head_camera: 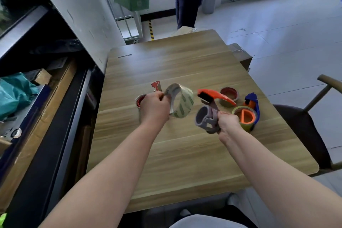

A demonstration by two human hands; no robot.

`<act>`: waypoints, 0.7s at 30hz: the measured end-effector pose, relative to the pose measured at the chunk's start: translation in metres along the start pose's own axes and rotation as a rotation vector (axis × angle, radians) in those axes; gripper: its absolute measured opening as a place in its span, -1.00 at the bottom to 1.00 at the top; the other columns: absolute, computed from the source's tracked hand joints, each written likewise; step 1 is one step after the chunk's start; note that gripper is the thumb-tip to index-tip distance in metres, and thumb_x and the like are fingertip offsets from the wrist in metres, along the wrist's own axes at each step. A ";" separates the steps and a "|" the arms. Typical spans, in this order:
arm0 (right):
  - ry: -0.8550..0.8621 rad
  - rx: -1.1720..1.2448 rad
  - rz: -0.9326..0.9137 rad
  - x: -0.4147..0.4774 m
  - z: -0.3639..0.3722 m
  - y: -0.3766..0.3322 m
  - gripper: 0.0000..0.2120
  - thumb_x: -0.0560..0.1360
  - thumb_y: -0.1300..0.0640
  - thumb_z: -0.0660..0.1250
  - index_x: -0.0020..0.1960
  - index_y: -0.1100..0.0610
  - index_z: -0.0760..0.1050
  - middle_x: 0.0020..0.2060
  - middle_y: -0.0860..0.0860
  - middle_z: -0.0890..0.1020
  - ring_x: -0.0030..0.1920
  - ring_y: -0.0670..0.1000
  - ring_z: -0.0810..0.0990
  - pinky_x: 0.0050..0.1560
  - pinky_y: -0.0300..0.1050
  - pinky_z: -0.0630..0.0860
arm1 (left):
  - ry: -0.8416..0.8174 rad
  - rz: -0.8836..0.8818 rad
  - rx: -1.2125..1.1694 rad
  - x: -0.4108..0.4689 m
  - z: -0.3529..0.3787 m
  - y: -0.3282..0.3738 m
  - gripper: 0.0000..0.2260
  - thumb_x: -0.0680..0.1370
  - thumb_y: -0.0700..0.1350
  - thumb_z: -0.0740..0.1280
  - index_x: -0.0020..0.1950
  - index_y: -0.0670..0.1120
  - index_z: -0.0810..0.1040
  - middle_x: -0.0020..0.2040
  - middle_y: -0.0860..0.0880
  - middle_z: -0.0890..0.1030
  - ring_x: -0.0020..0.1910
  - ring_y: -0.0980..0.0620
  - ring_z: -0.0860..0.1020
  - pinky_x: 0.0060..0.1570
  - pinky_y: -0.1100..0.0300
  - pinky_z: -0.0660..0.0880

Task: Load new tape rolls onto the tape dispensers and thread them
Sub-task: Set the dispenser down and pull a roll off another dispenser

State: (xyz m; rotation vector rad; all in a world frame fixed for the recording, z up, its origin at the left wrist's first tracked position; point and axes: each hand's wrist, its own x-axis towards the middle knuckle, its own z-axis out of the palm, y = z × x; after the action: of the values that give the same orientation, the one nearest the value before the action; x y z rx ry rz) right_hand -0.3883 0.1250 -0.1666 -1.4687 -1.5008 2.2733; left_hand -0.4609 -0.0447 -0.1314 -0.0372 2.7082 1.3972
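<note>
Head view: both forearms are stretched forward above the table (185, 153). A roll (182, 102) of clear tape is gripped at its rim by the left hand (154, 107), fingers curled, and is held tilted above the table's middle. A dispenser (210, 114) is clasped by its grey handle in the right hand (226, 122), its orange head raised off the table. The two seem apart, though blur leaves this uncertain. A blue dispenser (252, 102) rests near the table's right edge.
</note>
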 end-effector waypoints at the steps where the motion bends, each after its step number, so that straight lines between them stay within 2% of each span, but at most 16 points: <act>1: 0.032 0.047 0.012 0.005 -0.004 0.001 -0.82 0.61 0.22 0.17 -0.04 0.19 0.55 -0.25 0.10 0.57 -0.31 0.05 0.51 -0.39 -0.13 0.39 | -0.018 -0.005 0.091 0.004 0.000 -0.004 -0.73 0.45 0.03 0.28 -0.30 -0.12 0.62 -0.37 -0.11 0.63 -0.35 -0.15 0.64 -0.26 -0.09 0.64; 2: 0.037 0.090 0.011 0.008 -0.008 0.001 -0.78 0.63 0.22 0.15 -0.10 0.17 0.54 -0.22 0.11 0.58 -0.29 0.05 0.52 -0.35 -0.11 0.42 | -0.070 -0.038 0.188 0.007 0.000 -0.008 -0.76 0.40 0.00 0.26 -0.34 -0.11 0.60 -0.38 -0.11 0.62 -0.31 -0.17 0.65 -0.23 -0.07 0.64; 4: 0.001 0.159 -0.013 0.009 -0.012 -0.002 -0.76 0.64 0.22 0.14 -0.09 0.13 0.55 -0.12 0.10 0.63 -0.16 0.05 0.56 -0.13 -0.05 0.54 | -0.182 -0.161 0.333 0.007 0.008 -0.019 -0.79 0.34 -0.06 0.25 -0.34 -0.12 0.62 -0.34 -0.12 0.66 -0.23 -0.17 0.67 -0.17 0.00 0.65; 5: -0.027 0.187 -0.026 0.010 -0.013 -0.005 -0.77 0.65 0.21 0.14 -0.06 0.13 0.55 -0.08 0.10 0.64 -0.11 0.05 0.58 -0.01 0.01 0.56 | -0.222 -0.219 0.373 0.007 0.014 -0.026 -0.80 0.35 -0.07 0.26 -0.29 -0.14 0.63 -0.32 -0.13 0.67 -0.25 -0.15 0.67 -0.20 0.08 0.64; 7: -0.067 0.230 -0.061 0.013 -0.019 -0.015 -0.76 0.66 0.21 0.11 -0.02 0.12 0.54 -0.05 0.10 0.64 -0.08 0.05 0.60 0.12 0.10 0.54 | -0.265 -0.321 0.375 0.005 0.030 -0.035 -0.83 0.41 -0.11 0.29 -0.25 -0.17 0.61 -0.35 -0.11 0.62 -0.41 -0.11 0.59 -0.38 0.20 0.50; 9: -0.054 0.247 -0.084 0.019 -0.031 -0.025 -0.75 0.66 0.23 0.10 -0.03 0.13 0.54 -0.07 0.09 0.64 -0.09 0.04 0.60 0.11 0.08 0.55 | -0.269 -0.396 0.318 0.010 0.050 -0.041 -0.85 0.44 -0.16 0.29 -0.22 -0.22 0.59 -0.33 -0.12 0.61 -0.46 -0.08 0.52 -0.42 0.23 0.41; 11: -0.022 0.267 -0.095 0.027 -0.047 -0.035 -0.76 0.66 0.26 0.10 -0.01 0.16 0.54 -0.03 0.11 0.64 -0.11 0.03 0.60 0.05 0.01 0.56 | -0.276 -0.445 0.259 0.016 0.073 -0.041 -0.88 0.43 -0.21 0.30 -0.20 -0.24 0.58 -0.31 -0.15 0.63 -0.45 -0.08 0.50 -0.43 0.22 0.41; 15: -0.009 0.270 -0.049 0.046 -0.080 -0.052 -0.78 0.65 0.29 0.09 -0.01 0.20 0.51 0.09 0.20 0.59 -0.06 0.10 0.59 0.28 0.13 0.45 | -0.297 -0.535 0.129 0.029 0.122 -0.034 -0.92 0.45 -0.27 0.28 -0.15 -0.25 0.56 -0.39 -0.16 0.57 -0.52 -0.04 0.46 -0.53 0.27 0.38; 18: -0.030 0.250 -0.004 0.056 -0.098 -0.065 -0.75 0.65 0.28 0.08 -0.04 0.22 0.53 -0.04 0.17 0.63 -0.10 0.10 0.59 0.31 0.17 0.44 | -0.286 -0.590 0.045 0.042 0.158 -0.028 -0.88 0.49 -0.31 0.24 -0.05 -0.29 0.55 -0.38 -0.19 0.56 -0.53 -0.03 0.47 -0.56 0.27 0.41; 21: -0.084 0.268 0.036 0.064 -0.110 -0.077 -0.76 0.63 0.25 0.14 0.15 0.28 0.55 -0.04 0.18 0.64 -0.03 0.14 0.61 0.31 0.21 0.44 | -0.251 -0.649 -0.061 0.055 0.187 -0.023 -0.87 0.52 -0.33 0.20 0.02 -0.31 0.49 -0.25 -0.22 0.55 -0.50 -0.05 0.47 -0.58 0.26 0.42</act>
State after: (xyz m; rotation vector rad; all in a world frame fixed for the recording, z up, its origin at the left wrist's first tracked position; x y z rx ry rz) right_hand -0.3767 0.2728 -0.1618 -1.3521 -1.1379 2.4683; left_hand -0.5002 0.0951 -0.2632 -0.6349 2.1536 1.1777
